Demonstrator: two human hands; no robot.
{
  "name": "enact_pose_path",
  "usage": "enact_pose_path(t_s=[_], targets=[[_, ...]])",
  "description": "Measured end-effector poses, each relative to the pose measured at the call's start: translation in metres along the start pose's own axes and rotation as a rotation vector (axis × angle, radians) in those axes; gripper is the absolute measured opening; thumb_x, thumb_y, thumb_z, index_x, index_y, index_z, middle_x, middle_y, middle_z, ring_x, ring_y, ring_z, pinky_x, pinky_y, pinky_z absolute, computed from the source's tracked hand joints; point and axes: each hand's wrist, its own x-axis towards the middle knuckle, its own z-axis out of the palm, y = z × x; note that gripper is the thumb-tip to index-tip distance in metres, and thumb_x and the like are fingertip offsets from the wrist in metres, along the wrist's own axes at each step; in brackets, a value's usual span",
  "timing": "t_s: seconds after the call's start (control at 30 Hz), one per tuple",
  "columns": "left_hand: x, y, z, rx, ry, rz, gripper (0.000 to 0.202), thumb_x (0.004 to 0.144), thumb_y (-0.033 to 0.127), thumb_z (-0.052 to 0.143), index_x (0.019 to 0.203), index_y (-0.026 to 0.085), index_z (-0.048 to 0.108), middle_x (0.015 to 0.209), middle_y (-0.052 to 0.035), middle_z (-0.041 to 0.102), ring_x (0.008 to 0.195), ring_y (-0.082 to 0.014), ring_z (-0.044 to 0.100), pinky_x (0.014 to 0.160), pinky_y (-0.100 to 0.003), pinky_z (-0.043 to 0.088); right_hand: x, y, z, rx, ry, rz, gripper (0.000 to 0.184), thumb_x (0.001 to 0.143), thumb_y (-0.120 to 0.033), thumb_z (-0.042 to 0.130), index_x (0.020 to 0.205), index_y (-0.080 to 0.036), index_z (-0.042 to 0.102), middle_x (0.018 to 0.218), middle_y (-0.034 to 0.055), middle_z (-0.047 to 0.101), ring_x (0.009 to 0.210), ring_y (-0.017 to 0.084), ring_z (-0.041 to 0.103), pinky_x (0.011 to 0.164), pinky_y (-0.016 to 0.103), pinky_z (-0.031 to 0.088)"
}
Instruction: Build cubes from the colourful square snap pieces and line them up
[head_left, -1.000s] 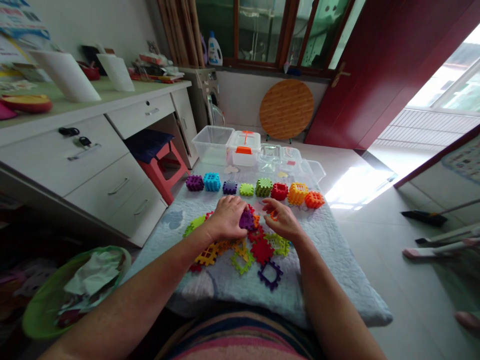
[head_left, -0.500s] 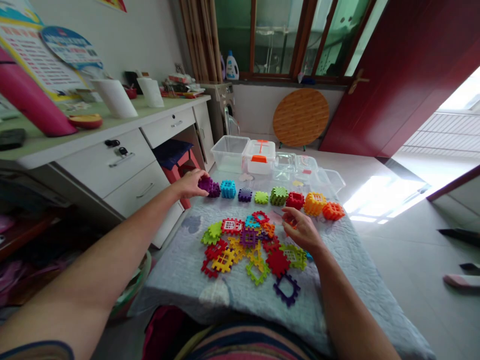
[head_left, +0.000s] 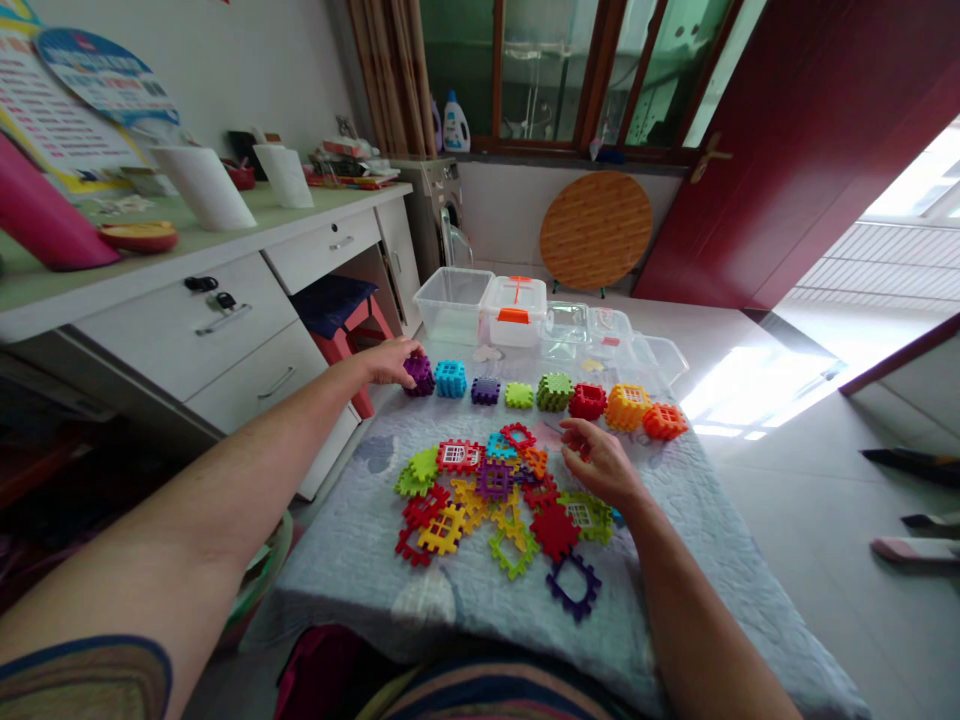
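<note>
My left hand (head_left: 390, 362) reaches to the far end of a quilted blue-grey cover (head_left: 352, 570), its fingertips on a purple interlocking plastic block cube (head_left: 420, 375). That cube stands at the left end of a row of several colourful cubes, next to a blue one (head_left: 451, 379). My right hand (head_left: 596, 462) hangs just above the right side of a loose pile of flat waffle-grid plastic pieces (head_left: 495, 500), with its fingers curled and apart. It holds nothing that I can see. A red cube (head_left: 587, 401) and orange cubes (head_left: 626, 408) stand beyond it.
Behind the row stand clear plastic boxes (head_left: 452, 305) and a white box with an orange latch (head_left: 514, 314). White desk drawers (head_left: 187, 340) and a red stool (head_left: 341, 330) are to the left. Tiled floor (head_left: 810, 560) lies to the right.
My left hand has moved from the pile out to the far left of the row, and the purple cube now stands there. My right hand has stayed near the pile.
</note>
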Motion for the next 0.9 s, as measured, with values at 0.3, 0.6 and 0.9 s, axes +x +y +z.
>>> enact_pose_path(t_s=[0.3,0.6,0.9], targets=[[0.003,-0.003,0.008,-0.045,-0.052,-0.005,0.080,0.047,0.035,0.073,0.122,0.014,0.058,0.119,-0.0116,0.061,0.109,-0.0326,0.058,0.092,-0.037,0.047,0.000,0.002,0.001,0.011,-0.017,0.020,0.035,0.076,-0.020,0.052,0.109,-0.016,0.061,0.084,0.0042,0.067,0.067,0.014,0.059,0.066,0.027,0.049],[0.008,-0.006,0.009,-0.119,-0.125,-0.022,0.074,0.048,0.034,0.071,0.119,0.017,0.059,0.115,-0.0081,0.066,0.107,-0.0312,0.061,0.092,-0.035,0.048,0.000,0.000,0.000,-0.009,-0.010,0.010,0.034,0.075,-0.020,0.053,0.107,-0.017,0.062,0.083,0.0036,0.068,0.066,0.013,0.058,0.064,0.026,0.048],[-0.053,0.052,-0.002,0.056,0.512,0.020,0.061,0.071,0.035,0.067,0.127,0.017,0.052,0.134,-0.0141,0.048,0.129,-0.0346,0.041,0.113,-0.046,0.028,0.000,-0.003,-0.001,-0.020,-0.022,-0.018,0.034,0.075,-0.019,0.052,0.108,-0.017,0.062,0.086,0.0048,0.069,0.071,0.015,0.061,0.069,0.027,0.049]])
